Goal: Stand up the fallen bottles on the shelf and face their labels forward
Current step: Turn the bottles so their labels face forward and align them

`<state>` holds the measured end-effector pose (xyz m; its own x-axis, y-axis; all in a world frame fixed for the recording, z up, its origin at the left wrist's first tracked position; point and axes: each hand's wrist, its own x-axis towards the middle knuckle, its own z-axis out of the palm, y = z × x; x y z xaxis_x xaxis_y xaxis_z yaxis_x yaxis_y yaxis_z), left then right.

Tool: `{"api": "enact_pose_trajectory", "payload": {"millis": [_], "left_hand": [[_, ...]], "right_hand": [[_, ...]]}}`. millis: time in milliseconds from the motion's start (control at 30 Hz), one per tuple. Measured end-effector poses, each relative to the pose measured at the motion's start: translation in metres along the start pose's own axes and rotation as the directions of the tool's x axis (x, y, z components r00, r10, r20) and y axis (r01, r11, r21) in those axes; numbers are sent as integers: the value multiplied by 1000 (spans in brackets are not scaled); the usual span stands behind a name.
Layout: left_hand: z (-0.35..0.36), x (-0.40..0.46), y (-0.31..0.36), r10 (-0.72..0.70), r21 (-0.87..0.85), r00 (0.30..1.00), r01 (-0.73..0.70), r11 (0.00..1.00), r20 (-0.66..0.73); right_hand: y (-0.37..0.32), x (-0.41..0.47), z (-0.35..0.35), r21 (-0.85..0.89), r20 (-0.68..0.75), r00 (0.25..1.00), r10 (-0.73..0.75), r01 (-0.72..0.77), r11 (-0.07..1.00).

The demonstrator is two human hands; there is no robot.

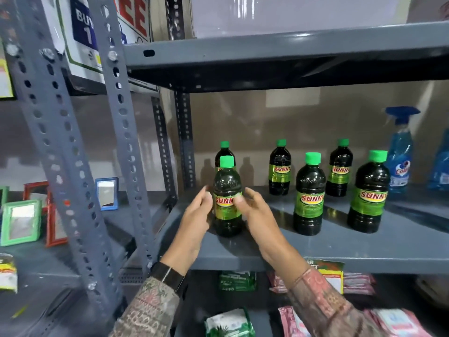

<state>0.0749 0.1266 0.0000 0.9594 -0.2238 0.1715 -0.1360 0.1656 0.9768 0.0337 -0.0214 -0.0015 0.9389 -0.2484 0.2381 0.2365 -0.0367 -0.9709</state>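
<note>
front-left bottle [227, 195] as landmark: it stands upright on the grey shelf [340, 242], long axis vertical, green cap up, its label turned toward me. my left hand [194, 215] sits just left of it and my right hand [255, 210] just right of it, palms facing each other, so the bottle lies straight between them and about equally near to both. fingers of both hands are loosely spread, not wrapped round; my right fingertips [239, 199] seem to touch the label edge, while whether the left ones touch i cannot tell. neither hand has a firm hold.

to the right of the landmark, two more dark bottles [309, 194] stand in the front row; behind it, three stand in the back row (one is mostly hidden by the landmark itself). all visible labels face forward. farther right stands a blue spray bottle [399, 154].

judgement: no fallen bottle shows here, so the task looks nearly finished; any last turn would be about the vertical axis.
</note>
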Motion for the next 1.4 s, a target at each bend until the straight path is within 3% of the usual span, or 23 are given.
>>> {"api": "enact_pose_trajectory", "payload": {"millis": [100, 233, 633, 733, 767, 833, 900, 933, 1000, 1067, 1167, 1267, 1400], "left_hand": [[9, 0, -1, -71, -113, 997, 73, 991, 18], [16, -3, -7, -72, -120, 997, 67, 991, -38], [22, -3, -3, -55, -147, 998, 51, 988, -28], [28, -16, -4, 99, -115, 976, -123, 986, -194], [32, -26, -7, 219, -42, 929, -242, 969, -299], [42, -51, -15, 516, 187, 751, -484, 855, -413], [65, -59, -26, 715, 387, 647, -608, 693, -264], [79, -55, -27, 719, 404, 680, -624, 669, -143], [113, -43, -19, 492, 340, 867, -486, 805, 75], [142, -27, -12, 178, 201, 960, -222, 954, 216], [170, -3, -15, -10, 20, 967, 5, 1000, 255], [184, 7, -24, -42, -30, 974, 50, 998, 220], [183, 5, -28, -39, -58, 992, 46, 997, 123]], "right_hand": [[-3, -2, 16, 223, 30, 996, 81, -86, 971], [1, -10, 33, 184, 18, 998, 56, -58, 981], [-7, -7, 36, 187, 15, 999, 34, -36, 982], [-10, -23, 22, 129, 4, 999, -33, 32, 991], [-9, -33, 11, 94, -36, 993, -115, 118, 989], [-4, -55, -14, -12, -184, 926, -330, 333, 943], [1, -68, -51, -113, -389, 792, -470, 465, 878], [2, -67, -72, -137, -488, 730, -477, 476, 869], [0, -53, -111, -109, -590, 708, -389, 407, 907], [-5, -34, -139, -9, -519, 831, -201, 230, 973], [-3, -12, -153, 82, -326, 945, -8, 36, 996], [2, -5, -154, 5, -247, 969, -20, 22, 1000], [-2, -8, -142, -27, -249, 968, -37, 31, 999]]}}
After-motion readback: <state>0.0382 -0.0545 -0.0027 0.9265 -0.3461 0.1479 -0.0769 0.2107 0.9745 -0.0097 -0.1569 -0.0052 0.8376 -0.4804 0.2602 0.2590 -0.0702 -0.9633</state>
